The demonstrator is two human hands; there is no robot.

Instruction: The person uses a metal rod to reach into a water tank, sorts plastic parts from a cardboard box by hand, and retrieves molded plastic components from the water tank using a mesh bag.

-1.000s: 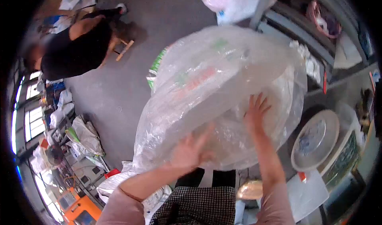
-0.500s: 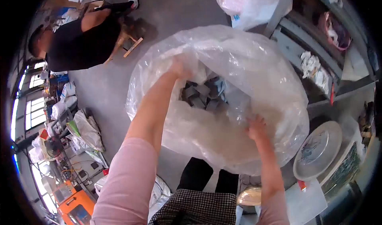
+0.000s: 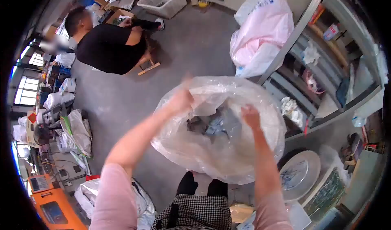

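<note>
Below, grey floor [image 3: 118,104] shows beside the plastic bag [image 3: 199,152] and metal rack [image 3: 290,39].

Over there a big, cloudy plastic bag [image 3: 185,148] gapes upward, its broad rim [image 3: 232,82] creased and glossy, with grey pieces [image 3: 216,126] lying inside.

Out on the grey floor [image 3: 118,116], I see a person in a black shirt [image 3: 110,49] sitting on a low wooden stool [image 3: 147,66], with a white crate [image 3: 174,6] just beyond their shoe. Pink and white bags [image 3: 262,36] slump beside a metal rack [image 3: 291,38]; crumpled white material [image 3: 292,110] lies on a lower shelf. Near the rack is a round basin [image 3: 311,169]. Over to the left stand an orange machine [image 3: 73,209] with a dark pane, a pale sack with green trim [image 3: 77,130], and bright windows [image 3: 26,89].
</note>
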